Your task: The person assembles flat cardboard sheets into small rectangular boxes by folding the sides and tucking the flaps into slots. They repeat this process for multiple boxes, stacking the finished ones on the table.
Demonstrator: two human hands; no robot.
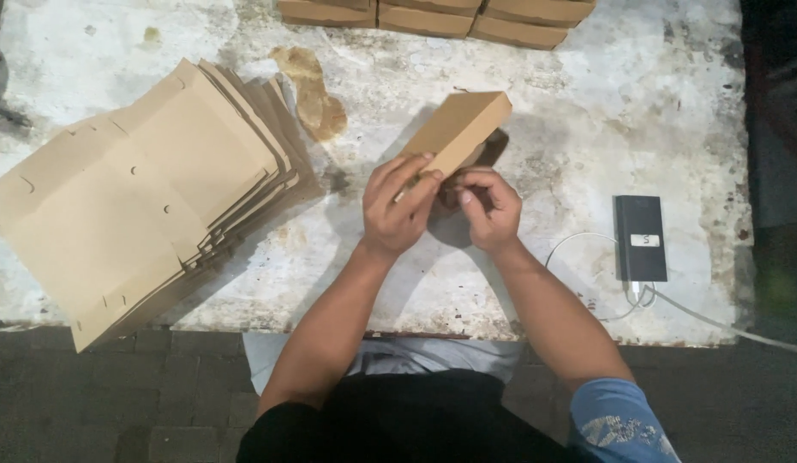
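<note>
Folded brown box (460, 130) held above worn white table (638, 94), centre. Left hand (397, 210) grasps near end; right hand (488, 206) pinches end flap. Step: closing end. Next likely needs flap tucked squarely.

I see both forearms bare down to the left hand (397, 208) and the right hand (491, 207), with no rings, watch or gloves on either. The right upper arm wears a short blue sleeve (619, 422) with a pale grey pattern. A light shirt hem sits above dark trousers.
</note>
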